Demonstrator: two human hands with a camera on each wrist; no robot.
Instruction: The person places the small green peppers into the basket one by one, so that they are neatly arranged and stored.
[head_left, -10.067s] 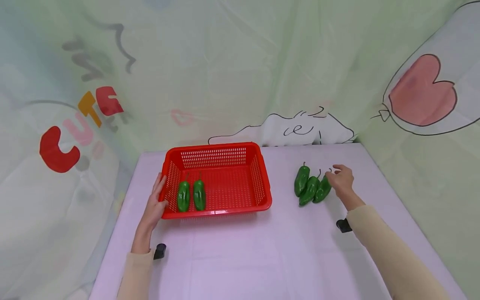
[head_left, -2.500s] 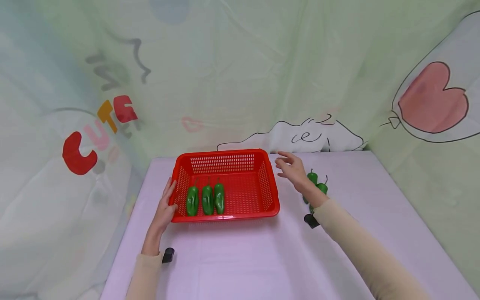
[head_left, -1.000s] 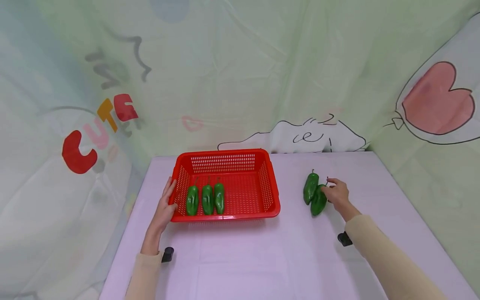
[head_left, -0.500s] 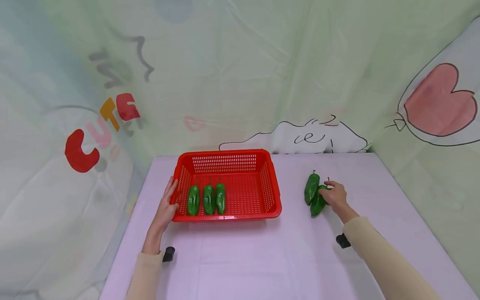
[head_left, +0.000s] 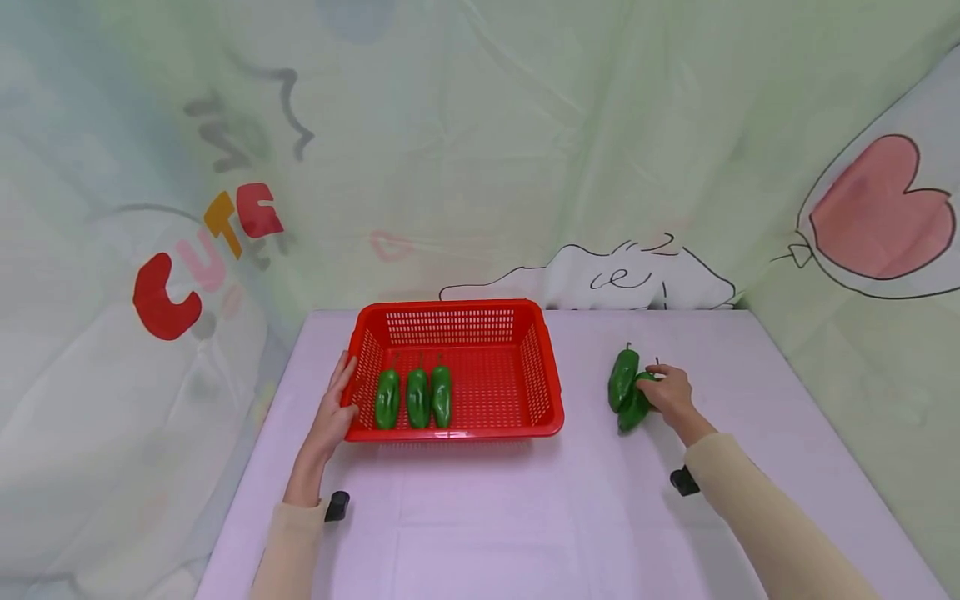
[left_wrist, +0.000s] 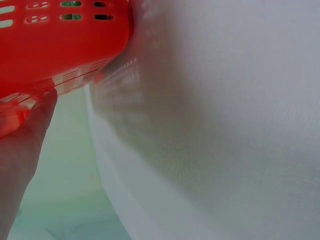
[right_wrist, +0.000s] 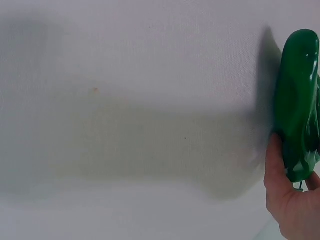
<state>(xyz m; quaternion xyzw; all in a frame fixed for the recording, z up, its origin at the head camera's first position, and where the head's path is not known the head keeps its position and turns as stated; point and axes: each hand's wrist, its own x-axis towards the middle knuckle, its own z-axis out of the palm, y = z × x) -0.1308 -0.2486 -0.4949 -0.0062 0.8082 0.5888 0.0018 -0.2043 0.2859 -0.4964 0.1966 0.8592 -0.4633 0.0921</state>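
Near the right side of the table, my right hand (head_left: 670, 395) pinches the stem end of a green pepper (head_left: 634, 414) between thumb and fingers. In the right wrist view, the held pepper (right_wrist: 298, 100) shows long and glossy, with my thumb against its side. Another green pepper (head_left: 622, 380) lies close along its left. My left hand (head_left: 328, 419) rests at the left side of the red plastic basket (head_left: 480, 432), fingers straight along its wall. A straight digit touches the slotted wall in the left wrist view. Three green peppers (head_left: 417, 400) lie side by side in the basket's left half.
A pale lilac cloth (head_left: 487, 517) covers the table. Printed fabric walls (head_left: 480, 150) stand behind and at both sides. A black wrist camera (head_left: 684, 481) sits beneath the right forearm, and another black camera (head_left: 337, 506) beside the left one.
A third pepper has joined the two in the basket since the oldest frame. My right hand has gone back to the remaining pair and now grips one, shifting it slightly. My left hand stays at the basket.
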